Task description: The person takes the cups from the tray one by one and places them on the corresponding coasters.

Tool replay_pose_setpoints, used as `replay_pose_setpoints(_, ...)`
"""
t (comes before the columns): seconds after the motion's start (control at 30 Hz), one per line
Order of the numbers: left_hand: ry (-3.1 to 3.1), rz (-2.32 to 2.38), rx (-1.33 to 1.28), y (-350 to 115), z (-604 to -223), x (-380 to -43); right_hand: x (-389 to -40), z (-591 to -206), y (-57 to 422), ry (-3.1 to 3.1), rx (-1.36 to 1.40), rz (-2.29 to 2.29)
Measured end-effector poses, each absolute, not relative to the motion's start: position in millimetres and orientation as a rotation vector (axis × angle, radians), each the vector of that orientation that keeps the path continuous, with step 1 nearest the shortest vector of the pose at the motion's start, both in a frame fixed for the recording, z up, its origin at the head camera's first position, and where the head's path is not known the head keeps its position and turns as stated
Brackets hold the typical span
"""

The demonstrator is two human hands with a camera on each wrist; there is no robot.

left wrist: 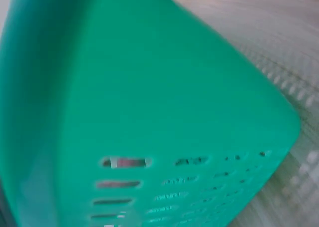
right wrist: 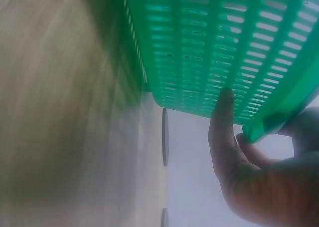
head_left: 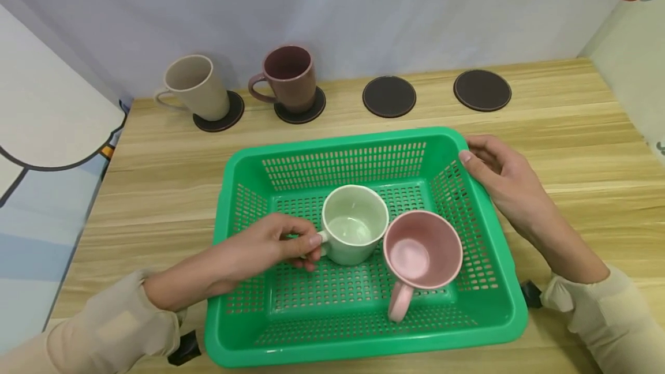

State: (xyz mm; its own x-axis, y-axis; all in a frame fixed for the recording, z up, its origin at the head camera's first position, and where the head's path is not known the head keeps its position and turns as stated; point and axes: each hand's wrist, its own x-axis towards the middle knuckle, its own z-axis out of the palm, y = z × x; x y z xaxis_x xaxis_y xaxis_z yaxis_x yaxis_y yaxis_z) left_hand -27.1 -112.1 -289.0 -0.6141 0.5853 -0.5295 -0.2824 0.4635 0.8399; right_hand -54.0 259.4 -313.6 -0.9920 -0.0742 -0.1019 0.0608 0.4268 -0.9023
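Note:
A pale green mug (head_left: 349, 253) stands in the green plastic basket (head_left: 291, 356), its handle pointing left. My left hand (head_left: 275, 241) reaches over the basket's left side and pinches that handle between thumb and fingers. Close to the green mug's right is a pink mug (head_left: 431, 253), tilted, its handle toward me. At the basket's far right corner my right hand (head_left: 506, 180) grips the rim, thumb on top. In the right wrist view, fingers (right wrist: 224, 132) of that hand lie against the outside of the basket wall (right wrist: 199, 52). The left wrist view shows only the basket's outer side (left wrist: 159, 87), the hand being hidden.
Along the back of the wooden table (head_left: 156, 189), a beige mug (head_left: 202, 91) and a mauve mug (head_left: 293, 85) stand on dark round coasters. Two more coasters, a middle one (head_left: 389, 96) and a right one (head_left: 482, 90), lie bare. Behind them hangs a pale cloth (head_left: 389, 10).

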Motion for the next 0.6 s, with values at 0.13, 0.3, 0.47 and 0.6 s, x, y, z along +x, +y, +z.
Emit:
replay_pose_setpoints(0.13,1.864,1.267,0.253,-116.9,-285.5,-27.0,-54.5,-313.4,259.1,2.546,-0.028,-1.620)
replay_pose_setpoints(0.3,1.918,1.289,0.292,-122.8,-275.4,-29.9,-55.0,-313.0,259.3,2.535,-0.039,-1.637)
replay_pose_setpoints(0.47,1.950,1.343,0.338,-126.7,-263.2,-35.4,-53.8,-313.4,260.0,2.510,-0.036,-1.666)
replay_pose_setpoints(0.6,1.970,1.383,0.373,-128.4,-253.9,-40.2,-53.7,-314.1,259.7,2.500,-0.038,-1.679)
